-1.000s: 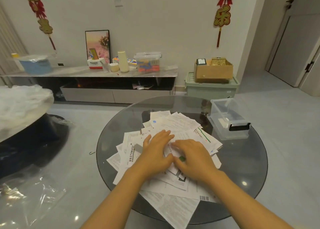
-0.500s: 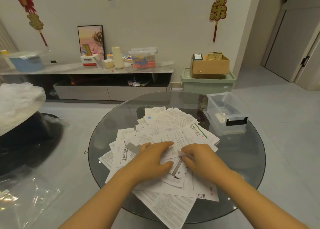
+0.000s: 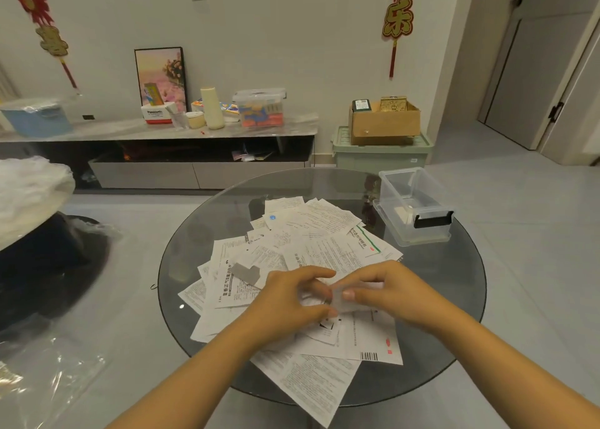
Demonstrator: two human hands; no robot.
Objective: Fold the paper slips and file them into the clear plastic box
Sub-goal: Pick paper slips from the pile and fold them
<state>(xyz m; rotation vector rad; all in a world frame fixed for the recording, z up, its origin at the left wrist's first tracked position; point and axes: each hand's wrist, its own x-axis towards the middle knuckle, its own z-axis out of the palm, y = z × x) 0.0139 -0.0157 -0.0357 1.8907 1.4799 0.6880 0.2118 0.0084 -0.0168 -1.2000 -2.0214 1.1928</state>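
Slip — between both hands' fingertips

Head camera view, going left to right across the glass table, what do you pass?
Spread paper slips → left hand → small slip pinched between both hands → right hand → clear plastic box at the table's far right.

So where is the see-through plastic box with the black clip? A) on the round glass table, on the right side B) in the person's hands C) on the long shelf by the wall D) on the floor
A: the clear plastic box stands on the round glass table, to the right of the heap of white paper slips.
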